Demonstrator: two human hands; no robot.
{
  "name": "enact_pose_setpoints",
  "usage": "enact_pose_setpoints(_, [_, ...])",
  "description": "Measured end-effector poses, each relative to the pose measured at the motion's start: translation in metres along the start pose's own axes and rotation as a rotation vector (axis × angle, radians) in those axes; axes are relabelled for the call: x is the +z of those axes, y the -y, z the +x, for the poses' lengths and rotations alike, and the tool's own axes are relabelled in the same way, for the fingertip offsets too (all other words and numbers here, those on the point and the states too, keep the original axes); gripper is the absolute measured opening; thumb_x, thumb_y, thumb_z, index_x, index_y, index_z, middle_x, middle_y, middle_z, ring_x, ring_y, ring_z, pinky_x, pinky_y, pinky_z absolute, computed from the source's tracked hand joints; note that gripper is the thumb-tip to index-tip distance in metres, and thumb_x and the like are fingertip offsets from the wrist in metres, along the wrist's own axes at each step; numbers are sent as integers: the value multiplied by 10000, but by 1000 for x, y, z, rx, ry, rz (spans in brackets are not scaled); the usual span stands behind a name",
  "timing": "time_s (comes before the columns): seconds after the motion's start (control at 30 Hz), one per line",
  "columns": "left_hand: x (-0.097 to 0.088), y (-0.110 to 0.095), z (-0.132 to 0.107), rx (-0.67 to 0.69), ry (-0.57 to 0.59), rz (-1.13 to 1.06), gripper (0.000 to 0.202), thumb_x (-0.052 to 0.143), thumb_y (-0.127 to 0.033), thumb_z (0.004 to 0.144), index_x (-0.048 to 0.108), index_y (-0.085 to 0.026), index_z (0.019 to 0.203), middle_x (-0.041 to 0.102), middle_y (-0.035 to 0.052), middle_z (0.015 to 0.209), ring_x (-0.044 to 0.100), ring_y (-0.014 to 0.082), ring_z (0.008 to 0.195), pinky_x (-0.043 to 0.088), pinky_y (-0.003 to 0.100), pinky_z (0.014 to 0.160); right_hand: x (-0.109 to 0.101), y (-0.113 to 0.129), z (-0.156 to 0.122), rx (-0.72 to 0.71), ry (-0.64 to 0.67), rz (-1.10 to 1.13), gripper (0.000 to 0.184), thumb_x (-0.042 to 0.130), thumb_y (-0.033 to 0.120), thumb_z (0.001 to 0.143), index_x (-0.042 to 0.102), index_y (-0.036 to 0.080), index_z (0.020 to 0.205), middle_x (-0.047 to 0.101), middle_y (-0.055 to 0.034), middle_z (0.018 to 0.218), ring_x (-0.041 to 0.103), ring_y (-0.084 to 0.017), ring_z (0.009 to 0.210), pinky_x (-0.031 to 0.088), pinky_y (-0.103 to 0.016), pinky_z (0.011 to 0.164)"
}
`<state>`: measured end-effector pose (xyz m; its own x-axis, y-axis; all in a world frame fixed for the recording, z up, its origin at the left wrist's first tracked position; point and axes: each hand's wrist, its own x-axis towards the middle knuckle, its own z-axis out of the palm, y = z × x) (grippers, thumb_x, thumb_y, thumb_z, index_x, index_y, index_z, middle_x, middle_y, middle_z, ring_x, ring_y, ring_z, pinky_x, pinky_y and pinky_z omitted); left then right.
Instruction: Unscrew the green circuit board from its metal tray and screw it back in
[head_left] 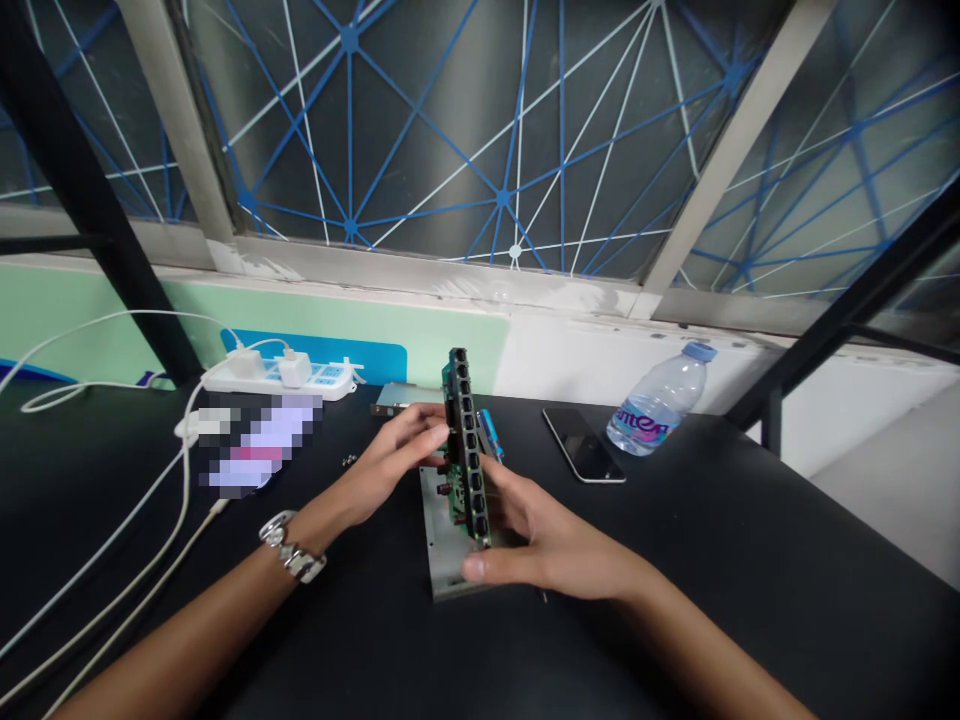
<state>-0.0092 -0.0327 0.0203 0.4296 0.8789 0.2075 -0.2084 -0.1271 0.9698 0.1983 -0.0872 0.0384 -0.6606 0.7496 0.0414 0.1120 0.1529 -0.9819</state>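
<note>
Forearms are spanning the lower frame; left hand and right hand are clasping a tilted circuit board mid-frame, over a metal plate; gripping edges only seems safest.

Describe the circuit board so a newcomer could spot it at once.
Near the middle of the black table lies a grey metal panel. Above it, the circuit board is raised steeply, nearly upright. Its green surface and long row of black ports set it apart from the plain panel.
</note>
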Motion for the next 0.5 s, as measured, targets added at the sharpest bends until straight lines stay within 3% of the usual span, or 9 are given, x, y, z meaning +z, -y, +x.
enact_pose_setpoints(0.1, [-6, -2, 3, -31, -44, 54, 334, 582, -447, 904, 586, -204, 1134, 594, 85, 1070, 562, 226, 1027, 479, 324, 798, -6, 6, 0, -16, 25, 52, 829, 773, 306, 774, 352, 299, 1488, 557, -71, 1349, 594, -246, 1120, 479, -461, 997])
enact_pose_setpoints(0.27, [-10, 0, 7, -27, -187, 184, 312, 543, -500, 907, 605, -207, 996, 520, 5, 824, 496, 122, 665, 362, 211, 514, -13, 8, 0, 9, 15, 81, 486, 712, 305, 836, 574, 237, 1298, 685, -48, 1054, 655, -209, 959, 492, -442, 956])
enact_pose_setpoints(0.37, [-9, 3, 8, 25, -245, 225, 259, 575, -458, 894, 573, -200, 922, 498, -15, 764, 442, 108, 605, 296, 206, 483, -14, 4, 1, 69, 20, 67, 469, 740, 318, 805, 587, 207, 1235, 668, -24, 900, 663, -176, 772, 540, -385, 788])
enact_pose_setpoints(0.5, [-8, 5, 9, 81, -267, 223, 210, 560, -414, 909, 528, -206, 908, 461, -37, 695, 398, 104, 570, 291, 221, 510, -14, -2, 1, 78, -2, 63, 450, 751, 283, 786, 567, 208, 1190, 620, -3, 874, 616, -130, 668, 524, -313, 653])
